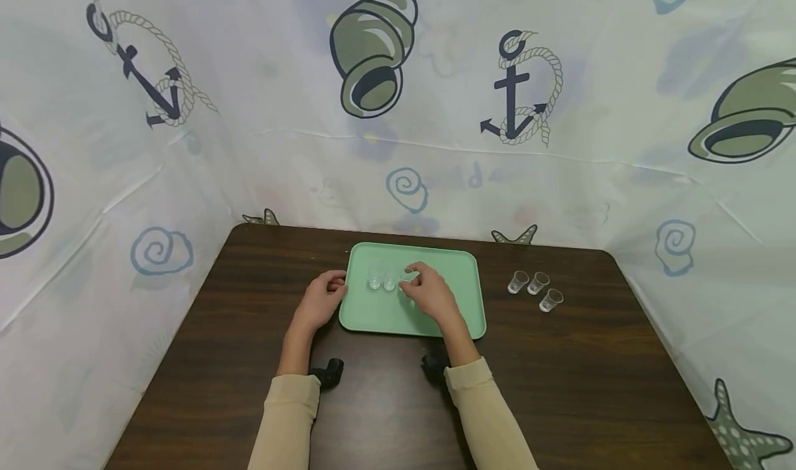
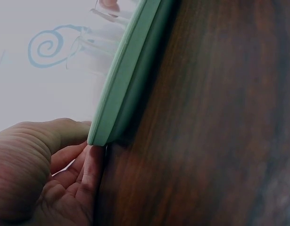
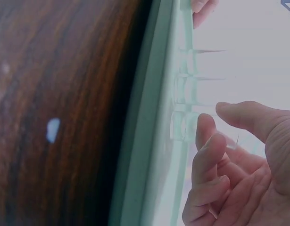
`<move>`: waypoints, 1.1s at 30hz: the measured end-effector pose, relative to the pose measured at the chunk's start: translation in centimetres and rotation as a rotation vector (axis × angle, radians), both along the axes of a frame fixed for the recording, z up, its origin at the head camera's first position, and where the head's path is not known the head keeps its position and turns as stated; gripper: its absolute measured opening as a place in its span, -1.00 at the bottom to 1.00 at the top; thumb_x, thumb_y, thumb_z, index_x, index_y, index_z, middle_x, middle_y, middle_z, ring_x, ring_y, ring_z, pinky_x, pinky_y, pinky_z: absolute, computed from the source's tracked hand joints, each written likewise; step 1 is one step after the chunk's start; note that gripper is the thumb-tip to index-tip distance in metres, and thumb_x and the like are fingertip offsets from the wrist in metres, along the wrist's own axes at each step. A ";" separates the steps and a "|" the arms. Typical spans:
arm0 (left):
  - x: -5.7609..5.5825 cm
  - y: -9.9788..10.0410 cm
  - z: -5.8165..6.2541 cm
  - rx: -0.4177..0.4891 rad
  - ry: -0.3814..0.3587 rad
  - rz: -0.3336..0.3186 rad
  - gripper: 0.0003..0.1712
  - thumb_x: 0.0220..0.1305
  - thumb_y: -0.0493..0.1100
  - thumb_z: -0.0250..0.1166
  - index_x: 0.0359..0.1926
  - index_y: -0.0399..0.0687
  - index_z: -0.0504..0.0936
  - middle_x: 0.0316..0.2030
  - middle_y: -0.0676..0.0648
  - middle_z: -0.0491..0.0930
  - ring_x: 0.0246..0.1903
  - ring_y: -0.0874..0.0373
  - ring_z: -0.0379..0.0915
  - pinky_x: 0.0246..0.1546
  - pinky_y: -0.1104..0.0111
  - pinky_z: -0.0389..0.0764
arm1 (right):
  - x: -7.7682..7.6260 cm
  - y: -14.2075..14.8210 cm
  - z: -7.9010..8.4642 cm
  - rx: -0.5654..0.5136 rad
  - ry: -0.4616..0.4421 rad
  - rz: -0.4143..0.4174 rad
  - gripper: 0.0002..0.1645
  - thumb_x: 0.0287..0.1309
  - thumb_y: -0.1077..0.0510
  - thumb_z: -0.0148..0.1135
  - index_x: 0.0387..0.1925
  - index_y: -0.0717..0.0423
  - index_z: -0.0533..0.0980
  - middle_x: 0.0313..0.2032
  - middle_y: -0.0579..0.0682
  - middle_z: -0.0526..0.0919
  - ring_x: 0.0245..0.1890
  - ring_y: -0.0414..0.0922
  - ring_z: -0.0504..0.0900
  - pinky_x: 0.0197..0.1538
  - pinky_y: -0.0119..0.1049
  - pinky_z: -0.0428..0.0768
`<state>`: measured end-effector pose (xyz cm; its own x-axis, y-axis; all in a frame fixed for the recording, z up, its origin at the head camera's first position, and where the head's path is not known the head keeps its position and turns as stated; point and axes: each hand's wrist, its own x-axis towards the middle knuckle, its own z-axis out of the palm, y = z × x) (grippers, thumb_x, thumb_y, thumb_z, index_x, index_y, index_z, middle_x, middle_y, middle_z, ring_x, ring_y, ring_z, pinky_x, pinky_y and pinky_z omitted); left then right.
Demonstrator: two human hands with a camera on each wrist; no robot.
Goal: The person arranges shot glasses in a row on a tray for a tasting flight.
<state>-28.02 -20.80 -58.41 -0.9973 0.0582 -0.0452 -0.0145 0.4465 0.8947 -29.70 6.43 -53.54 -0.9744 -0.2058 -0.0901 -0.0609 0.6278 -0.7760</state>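
A light green tray [image 1: 410,321] lies on the table. My left hand [image 1: 320,301] is at its left edge; in the left wrist view the thumb [image 2: 71,132] and fingers pinch the tray's rim [image 2: 119,89]. Two small clear plastic cups [image 1: 382,281] stand side by side on the tray. A third clear cup [image 3: 182,126] stands in line with them, partly hidden by my right hand [image 1: 430,294]. That hand's thumb [image 3: 244,113] and curved fingers [image 3: 206,155] are spread around this cup, with a gap between their tips.
Three more clear cups [image 1: 535,289] stand in a loose group on the dark wooden table [image 1: 591,359], right of the tray. A white patterned cloth [image 1: 280,76] hangs behind and beside the table. Each wrist wears a black camera [image 1: 329,373].
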 end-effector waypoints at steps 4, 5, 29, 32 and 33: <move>0.0 0.1 0.1 -0.009 0.001 0.006 -0.49 0.67 -0.18 0.15 0.50 -0.28 0.45 0.20 -0.32 0.58 0.22 -0.17 0.53 0.30 -0.05 0.58 | -0.1 -0.1 -0.2 0.002 -0.008 -0.004 -0.44 0.51 -0.03 0.32 0.42 0.02 0.52 -0.23 -0.01 0.78 -0.48 -0.12 0.61 -0.42 -0.24 0.49; 0.0 0.1 0.1 -0.010 0.002 0.005 -0.49 0.67 -0.18 0.15 0.50 -0.28 0.45 0.19 -0.32 0.58 0.21 -0.17 0.53 0.29 -0.05 0.58 | 0.0 0.0 -0.2 0.001 -0.009 -0.006 -0.42 0.51 -0.04 0.32 0.44 0.02 0.51 -0.22 0.00 0.78 -0.47 -0.11 0.62 -0.41 -0.23 0.50; -0.2 0.1 0.1 -0.020 -0.012 0.009 -0.48 0.66 -0.17 0.16 0.49 -0.29 0.45 0.18 -0.33 0.58 0.22 -0.20 0.53 0.31 -0.07 0.58 | 1.1 5.0 1.4 -0.003 0.006 -0.093 -0.38 0.55 -0.07 0.24 0.50 0.02 0.45 -0.24 0.04 0.77 -0.40 0.03 0.70 -0.40 -0.19 0.50; -0.2 0.1 0.1 -0.023 -0.008 0.006 -0.48 0.66 -0.17 0.16 0.50 -0.29 0.45 0.18 -0.33 0.58 0.22 -0.20 0.53 0.31 -0.07 0.57 | 1.2 5.8 1.5 -0.001 0.002 -0.129 -0.38 0.56 -0.14 0.21 0.48 0.00 0.47 -0.26 0.01 0.76 -0.34 0.07 0.74 -0.44 -0.18 0.49; -0.2 0.1 0.1 -0.022 -0.011 0.007 -0.48 0.66 -0.17 0.16 0.50 -0.28 0.45 0.19 -0.32 0.58 0.23 -0.19 0.53 0.32 -0.06 0.57 | 1.2 6.2 1.4 0.008 0.004 -0.138 -0.37 0.56 -0.15 0.20 0.49 0.00 0.47 -0.25 0.00 0.75 -0.34 0.06 0.75 -0.46 -0.18 0.48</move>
